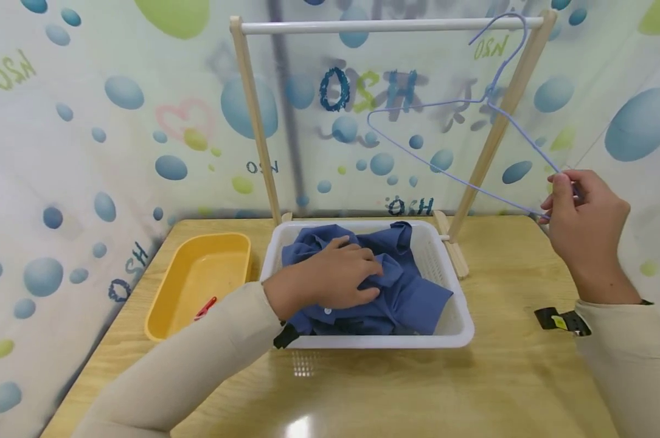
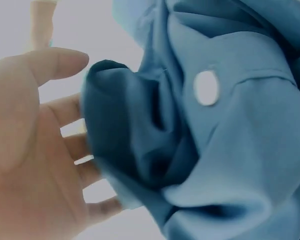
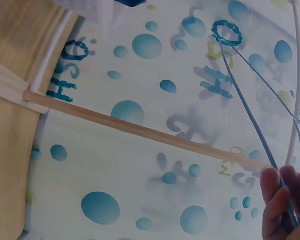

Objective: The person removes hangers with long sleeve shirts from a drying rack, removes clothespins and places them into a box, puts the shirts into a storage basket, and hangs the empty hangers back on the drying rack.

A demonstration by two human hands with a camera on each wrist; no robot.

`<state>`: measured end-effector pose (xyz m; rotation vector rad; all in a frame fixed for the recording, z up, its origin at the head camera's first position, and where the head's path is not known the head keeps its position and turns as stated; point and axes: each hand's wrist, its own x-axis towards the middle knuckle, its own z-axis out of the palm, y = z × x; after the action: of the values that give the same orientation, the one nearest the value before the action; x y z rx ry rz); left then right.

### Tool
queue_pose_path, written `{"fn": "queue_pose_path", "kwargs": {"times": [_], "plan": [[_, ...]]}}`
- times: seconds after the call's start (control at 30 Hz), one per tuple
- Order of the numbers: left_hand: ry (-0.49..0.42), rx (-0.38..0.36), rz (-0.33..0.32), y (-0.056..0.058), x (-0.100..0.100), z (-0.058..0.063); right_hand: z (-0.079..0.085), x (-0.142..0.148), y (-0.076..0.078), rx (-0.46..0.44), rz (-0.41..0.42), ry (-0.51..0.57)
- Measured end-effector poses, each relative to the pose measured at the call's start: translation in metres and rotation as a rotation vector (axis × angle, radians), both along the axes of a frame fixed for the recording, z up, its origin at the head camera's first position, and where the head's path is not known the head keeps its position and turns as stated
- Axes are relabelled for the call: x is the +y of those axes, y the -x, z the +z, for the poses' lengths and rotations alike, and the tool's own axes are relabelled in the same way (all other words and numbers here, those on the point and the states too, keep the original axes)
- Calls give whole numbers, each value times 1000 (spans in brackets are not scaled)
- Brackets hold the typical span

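Observation:
A crumpled blue shirt [image 1: 412, 298] lies in a white plastic basket [image 1: 384, 342]. My left hand [image 1: 337, 277] rests over it, palm down. In the left wrist view, the fingers of my left hand [image 2: 45, 145] are spread, and some tips pass behind a fold of the cloth beside a white button [image 2: 207, 88]. Up at the right, my right hand [image 1: 589, 219] grips one corner of a thin lilac wire hanger [image 1: 489, 96]. The hanger's hook points upward near the rack's bar. The right wrist view shows curled fingers of my right hand [image 3: 285, 202] around the wire.
A rack with a white crossbar [image 1: 362, 26] and wooden posts [image 1: 499, 134] stands behind the basket. Left of the basket is a yellow tray [image 1: 209, 267] with a small red item [image 1: 205, 308], partly hidden by my sleeve. All stand on a wooden table [image 1: 390, 389].

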<state>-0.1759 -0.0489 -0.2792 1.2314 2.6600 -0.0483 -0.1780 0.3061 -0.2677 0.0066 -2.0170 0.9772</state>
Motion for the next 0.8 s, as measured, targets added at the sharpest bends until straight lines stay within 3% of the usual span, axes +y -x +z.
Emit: {"fn": "queue_pose_path", "kwargs": {"times": [0.33,0.6,0.8], "plan": [[-117,133,91,-21,-36,14,0,9,18,-100,-83,-8],[-226,207,196,-35,-75,17,8,3,23,34,-30,-20],[-268,237,234,-38,-92,10,15,3,31,13,-25,-6]]}}
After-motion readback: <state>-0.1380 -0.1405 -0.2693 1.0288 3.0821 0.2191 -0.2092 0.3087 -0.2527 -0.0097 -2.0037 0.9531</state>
